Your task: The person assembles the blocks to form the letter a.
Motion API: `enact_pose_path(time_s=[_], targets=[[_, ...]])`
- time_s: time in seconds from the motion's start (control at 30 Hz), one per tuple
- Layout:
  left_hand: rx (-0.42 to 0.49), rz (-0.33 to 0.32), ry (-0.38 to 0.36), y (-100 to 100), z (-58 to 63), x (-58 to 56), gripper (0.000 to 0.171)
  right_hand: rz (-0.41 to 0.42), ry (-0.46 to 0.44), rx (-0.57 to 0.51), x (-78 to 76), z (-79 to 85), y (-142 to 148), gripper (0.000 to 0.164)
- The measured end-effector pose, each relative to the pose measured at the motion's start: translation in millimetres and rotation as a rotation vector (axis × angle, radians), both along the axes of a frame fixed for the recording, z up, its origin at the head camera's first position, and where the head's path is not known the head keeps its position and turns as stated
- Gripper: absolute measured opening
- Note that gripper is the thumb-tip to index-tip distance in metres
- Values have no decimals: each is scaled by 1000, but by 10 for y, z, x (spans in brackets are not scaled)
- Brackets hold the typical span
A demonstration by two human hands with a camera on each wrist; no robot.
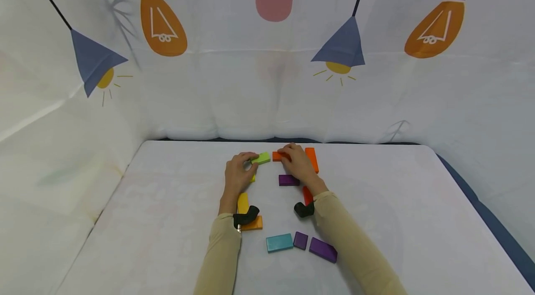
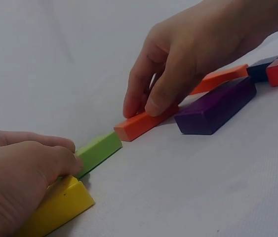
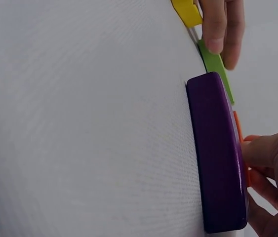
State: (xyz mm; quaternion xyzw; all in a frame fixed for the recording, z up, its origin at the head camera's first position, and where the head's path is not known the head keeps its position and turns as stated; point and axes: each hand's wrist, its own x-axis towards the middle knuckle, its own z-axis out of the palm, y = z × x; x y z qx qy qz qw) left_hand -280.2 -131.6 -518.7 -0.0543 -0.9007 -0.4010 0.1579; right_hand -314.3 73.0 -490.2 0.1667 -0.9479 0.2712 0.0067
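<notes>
At the far side of the white table, my left hand (image 1: 237,174) pinches the left end of a light green block (image 1: 262,158) between thumb and fingers. My right hand (image 1: 300,161) holds an orange block (image 1: 277,156) the same way, just to the right of the green one. A narrow gap separates the two blocks in the head view. Below my left hand lies a yellow block (image 2: 59,205), partly covered by it. On the near side of the orange block, a purple block (image 3: 218,158) rests apart from my fingers.
Further right lie another orange block (image 1: 312,160), a dark blue block (image 2: 262,69) and a red block (image 1: 307,195). Yellow (image 1: 243,203) and amber (image 1: 252,223) blocks sit by my left wrist. Nearer are teal (image 1: 279,243), small purple (image 1: 300,240) and longer purple (image 1: 323,250) blocks.
</notes>
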Motion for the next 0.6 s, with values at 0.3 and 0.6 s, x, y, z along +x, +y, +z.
enact_pose_path(time_s=[0.3,0.6], targets=[[-15,-2,24,16,-11,-2,24,-4,-1,-28,7,-10,1,29],[-10,0,-7,24,-14,-4,24,0,7,-50,23,-9,5,29]])
